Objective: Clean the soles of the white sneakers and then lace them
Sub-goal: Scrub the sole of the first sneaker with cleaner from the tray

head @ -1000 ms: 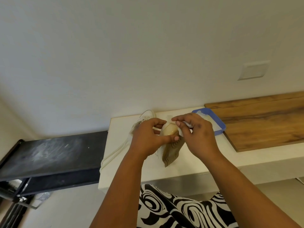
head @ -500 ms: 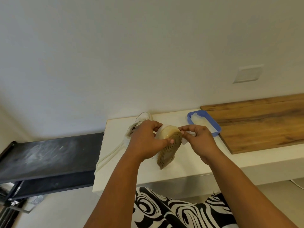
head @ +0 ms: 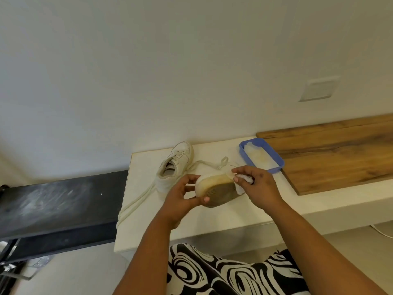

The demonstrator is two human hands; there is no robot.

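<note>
Head view: sole-cleaning step is in hand, lacing not begun. Left hand (head: 182, 196) is curled around one end of a white sneaker (head: 214, 188), thumb on the sole edge, holding it sole-up above the white counter (head: 212, 220). Right hand (head: 258, 188) is closed on a white wipe (head: 241, 182), fingers pinched, wipe pressed to the far end of the sole.

Sole looks tan/grey in the tread zone, yellowed along the rim, so by my read the dirt isn't off yet. Upper is white; its lace (head: 210, 163) trails loose behind it.

Second sneaker (head: 176, 165) sits upright on the counter just left of the held one, lace (head: 136, 206) hanging slack over the counter edge. Blue tray (head: 274, 158) with more wipes lies near the right hand, beside the wooden board (head: 340, 154).

Next move, as I judge: drag the wipe along the sole toward the left hand, steady counter-grip, then turn the shoe to reach the rim. Fresh wipe likely needed soon.
</note>
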